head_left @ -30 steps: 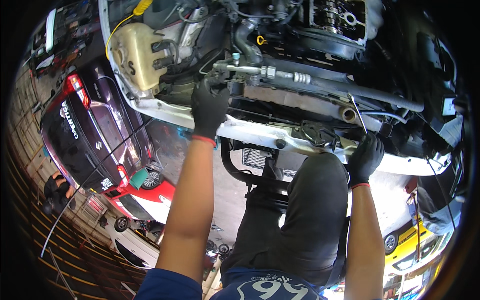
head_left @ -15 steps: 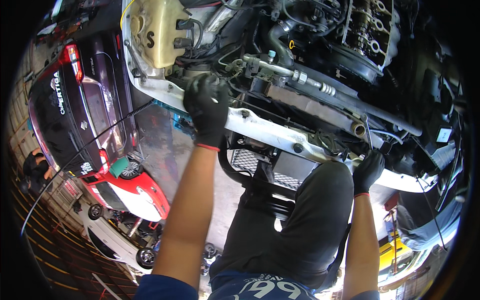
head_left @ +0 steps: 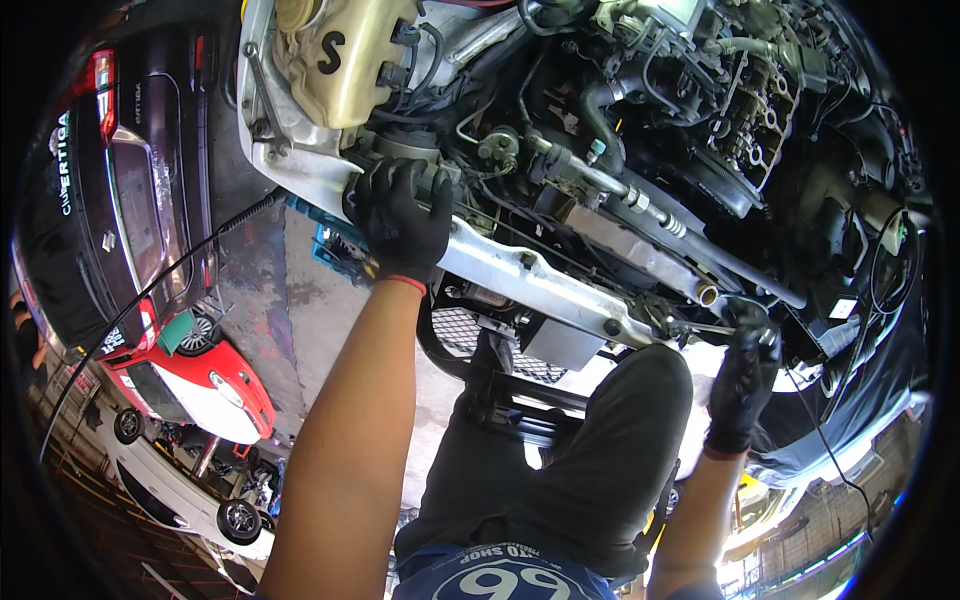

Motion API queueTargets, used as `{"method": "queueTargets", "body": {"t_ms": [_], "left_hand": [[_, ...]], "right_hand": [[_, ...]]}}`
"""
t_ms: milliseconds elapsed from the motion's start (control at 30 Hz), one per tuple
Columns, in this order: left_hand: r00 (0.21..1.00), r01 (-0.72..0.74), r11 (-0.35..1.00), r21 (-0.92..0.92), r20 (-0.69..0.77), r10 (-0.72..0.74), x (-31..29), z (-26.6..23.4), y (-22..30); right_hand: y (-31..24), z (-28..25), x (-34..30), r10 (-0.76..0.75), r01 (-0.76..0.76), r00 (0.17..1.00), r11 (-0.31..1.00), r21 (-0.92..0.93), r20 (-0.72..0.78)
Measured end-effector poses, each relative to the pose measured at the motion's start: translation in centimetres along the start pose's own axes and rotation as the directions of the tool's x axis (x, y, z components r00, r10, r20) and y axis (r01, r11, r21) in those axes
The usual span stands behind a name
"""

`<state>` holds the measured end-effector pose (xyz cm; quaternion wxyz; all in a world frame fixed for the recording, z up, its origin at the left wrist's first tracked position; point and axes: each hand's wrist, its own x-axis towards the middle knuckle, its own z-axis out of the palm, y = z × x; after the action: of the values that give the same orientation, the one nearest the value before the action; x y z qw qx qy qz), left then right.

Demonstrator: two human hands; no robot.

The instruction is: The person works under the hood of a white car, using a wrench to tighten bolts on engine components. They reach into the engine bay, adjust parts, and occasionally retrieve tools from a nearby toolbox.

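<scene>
My left hand (head_left: 402,222), in a black glove, rests on the left part of the white front crossbar (head_left: 545,280). Its fingers curl over the bar, with the thumb to the right; the fingertips are partly hidden. Farther right, my gloved right hand (head_left: 745,375) is closed around one end of a slim metal wrench (head_left: 700,327). The wrench lies nearly level just above the bar, pointing left, and its far end is hard to make out among the parts there. Close by, an open pipe end (head_left: 708,296) sticks out of the radiator's top edge.
A second wrench (head_left: 262,92) lies on the white panel beside the yellowed fluid tank (head_left: 350,60). The opened engine (head_left: 760,120) fills the far right. Below the bar is a blue tool tray (head_left: 340,250) on the floor. A dark car (head_left: 130,200) stands at the left.
My right hand has turned, and the wrench has swung from upright to nearly level, pointing left. My left hand has uncurled somewhat on the bar. The whole view has shifted.
</scene>
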<state>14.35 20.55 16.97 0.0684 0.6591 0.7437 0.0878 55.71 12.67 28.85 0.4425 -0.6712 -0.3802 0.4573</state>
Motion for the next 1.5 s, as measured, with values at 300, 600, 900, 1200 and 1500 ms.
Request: {"method": "queueTargets", "body": {"t_ms": [300,600,900,1200,1500], "left_hand": [[1.000,-0.007,1.000,0.010,0.011,0.006,0.2,-0.3,0.1],[1.000,-0.012,1.000,0.009,-0.006,0.012,0.4,-0.4,0.3],[0.999,-0.018,0.999,0.043,0.029,0.017,-0.1,-0.5,-0.3],[0.994,-0.053,0.997,0.050,-0.095,0.058,0.1,0.2,-0.2],[0.988,-0.059,0.998,-0.011,-0.145,0.057,-0.3,1.1,-1.0]], "right_hand": [[6.1,17.9,4.7,0.290,-0.029,0.853,0.857,-0.514,0.434],[7.0,19.7,5.4,0.385,-0.287,0.879,0.898,-0.334,0.281],[-0.1,13.6,5.9,0.010,0.059,0.974,0.954,-0.295,0.228],[2.4,17.9,10.0,-0.244,0.478,0.828,0.779,-0.407,0.505],[2.1,19.1,11.1,-0.172,0.475,0.789,0.779,-0.410,0.589]]}}
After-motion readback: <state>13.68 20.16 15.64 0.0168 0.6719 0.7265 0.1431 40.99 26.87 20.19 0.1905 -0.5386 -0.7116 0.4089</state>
